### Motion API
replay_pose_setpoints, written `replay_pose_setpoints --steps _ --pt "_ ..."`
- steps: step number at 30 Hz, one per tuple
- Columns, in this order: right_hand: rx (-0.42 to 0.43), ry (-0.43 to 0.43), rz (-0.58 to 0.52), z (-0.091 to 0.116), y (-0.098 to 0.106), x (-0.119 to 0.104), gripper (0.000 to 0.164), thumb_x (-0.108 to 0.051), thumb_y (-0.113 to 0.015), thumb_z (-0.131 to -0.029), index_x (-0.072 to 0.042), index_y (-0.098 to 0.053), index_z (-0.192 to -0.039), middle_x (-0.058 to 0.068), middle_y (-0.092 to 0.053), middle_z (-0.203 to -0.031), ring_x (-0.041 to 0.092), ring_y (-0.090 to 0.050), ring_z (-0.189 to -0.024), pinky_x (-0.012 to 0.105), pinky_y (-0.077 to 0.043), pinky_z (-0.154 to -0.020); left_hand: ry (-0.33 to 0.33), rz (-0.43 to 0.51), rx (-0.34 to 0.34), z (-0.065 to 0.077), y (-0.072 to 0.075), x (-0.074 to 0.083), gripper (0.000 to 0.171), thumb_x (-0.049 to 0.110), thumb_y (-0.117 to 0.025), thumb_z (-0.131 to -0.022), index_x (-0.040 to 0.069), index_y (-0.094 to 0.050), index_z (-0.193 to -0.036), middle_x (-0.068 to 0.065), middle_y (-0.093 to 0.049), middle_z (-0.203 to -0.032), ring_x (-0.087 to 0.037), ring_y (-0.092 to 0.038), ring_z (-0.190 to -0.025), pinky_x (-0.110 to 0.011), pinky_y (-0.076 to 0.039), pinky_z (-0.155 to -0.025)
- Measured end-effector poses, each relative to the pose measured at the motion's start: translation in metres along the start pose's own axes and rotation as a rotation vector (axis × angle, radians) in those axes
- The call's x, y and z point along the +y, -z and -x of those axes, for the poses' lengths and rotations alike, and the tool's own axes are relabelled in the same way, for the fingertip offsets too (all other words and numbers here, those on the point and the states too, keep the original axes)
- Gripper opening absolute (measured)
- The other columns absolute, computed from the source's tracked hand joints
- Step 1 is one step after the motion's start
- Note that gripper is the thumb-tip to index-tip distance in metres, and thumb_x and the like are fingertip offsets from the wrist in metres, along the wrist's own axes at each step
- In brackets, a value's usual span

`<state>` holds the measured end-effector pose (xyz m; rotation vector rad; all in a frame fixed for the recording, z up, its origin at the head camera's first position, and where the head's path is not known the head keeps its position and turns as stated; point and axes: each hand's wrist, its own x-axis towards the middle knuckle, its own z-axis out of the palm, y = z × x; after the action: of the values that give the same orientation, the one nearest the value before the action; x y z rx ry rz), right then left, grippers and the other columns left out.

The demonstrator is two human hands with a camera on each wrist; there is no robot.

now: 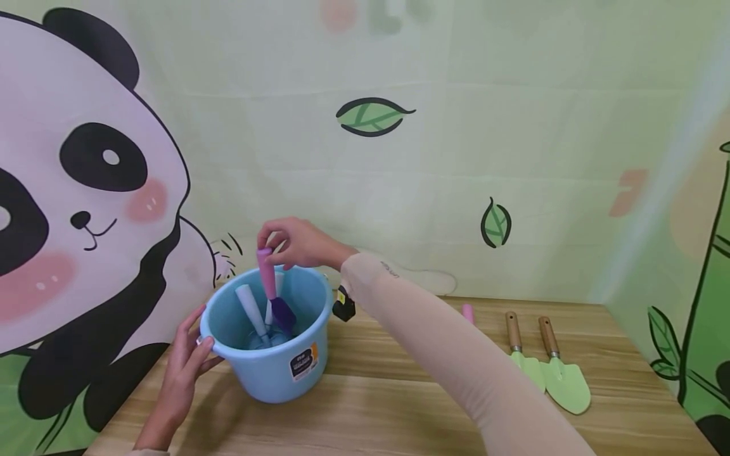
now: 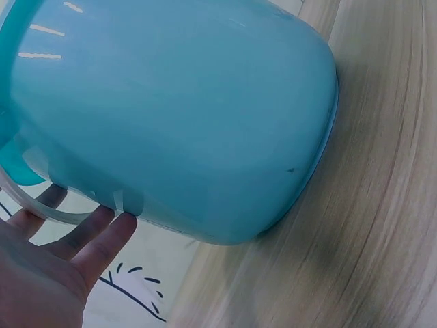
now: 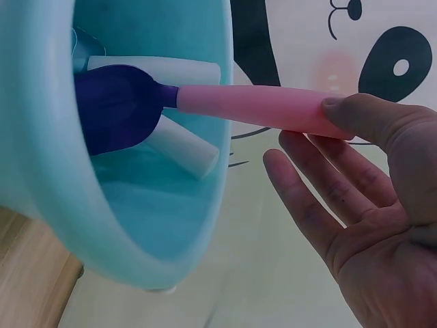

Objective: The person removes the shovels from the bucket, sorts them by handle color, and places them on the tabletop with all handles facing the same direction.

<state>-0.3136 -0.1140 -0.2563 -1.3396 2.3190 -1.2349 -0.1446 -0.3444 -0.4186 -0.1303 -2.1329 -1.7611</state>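
Right grip point(image 1: 299, 242) pinches trowel point(image 3: 215, 102) only at end, could twist into pale handles point(image 1: 249, 304)! Left grip point(image 1: 182, 361), fingers apart, touches bucket point(image 1: 259, 373).

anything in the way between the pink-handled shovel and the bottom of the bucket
Possibly: two white-handled tools lean inside the bucket near the shovel, so they may crowd its blade lower down. Nothing visible covers the bucket.

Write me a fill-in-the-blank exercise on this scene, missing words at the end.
The right hand pinches a shovel whose handle is coloured ____.
Inside the bucket, which the left hand touches, whitish handles number ____.
The green trowels on the table have handles made of ____.
Missing words: pink; two; wood.
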Motion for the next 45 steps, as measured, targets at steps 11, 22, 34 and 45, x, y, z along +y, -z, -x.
replay_pose_setpoints --steps 11,22,34,45 --pt "0.02 0.036 0.014 0.006 0.013 0.0 0.021 -0.011 -0.074 -0.095 -0.016 -0.065 -0.113 0.003 -0.07 -0.113 0.017 -0.071 -0.097 0.03 -0.062 -0.075 -0.003 0.005 0.002 0.0 -0.001 0.001 0.057 0.019 -0.044 -0.109 0.017 -0.023 -0.163 -0.024 -0.032 -0.157 -0.001 -0.054 -0.123 -0.024 -0.058 -0.082" --pt "0.126 0.064 0.027 0.017 0.041 -0.019 0.02 -0.011 -0.072 -0.096 -0.013 -0.065 -0.114 0.007 -0.071 -0.117 0.015 -0.072 -0.095 0.028 -0.061 -0.075 0.005 -0.006 0.004 0.001 0.0 0.0 0.058 0.021 -0.045 -0.109 0.018 -0.023 -0.163 -0.023 -0.031 -0.159 0.0 -0.052 -0.124 -0.024 -0.058 -0.081" --pt "0.381 0.166 -0.016 0.033 0.076 -0.043 0.024 -0.009 -0.073 -0.095 -0.009 -0.064 -0.118 0.008 -0.069 -0.112 0.015 -0.072 -0.095 0.025 -0.058 -0.086 -0.009 0.0 -0.004 0.0 -0.002 0.0 0.058 0.019 -0.044 -0.109 0.018 -0.022 -0.163 -0.024 -0.03 -0.159 0.0 -0.051 -0.125 -0.025 -0.058 -0.082" --pt "0.523 0.251 -0.017 0.06 0.108 -0.037 0.02 -0.006 -0.073 -0.093 -0.01 -0.066 -0.112 0.005 -0.071 -0.102 0.017 -0.074 -0.084 0.032 -0.062 -0.074 -0.011 0.039 0.015 0.0 0.002 -0.001 0.057 0.016 -0.044 -0.109 0.016 -0.023 -0.162 -0.02 -0.032 -0.158 -0.001 -0.055 -0.123 -0.024 -0.059 -0.08"
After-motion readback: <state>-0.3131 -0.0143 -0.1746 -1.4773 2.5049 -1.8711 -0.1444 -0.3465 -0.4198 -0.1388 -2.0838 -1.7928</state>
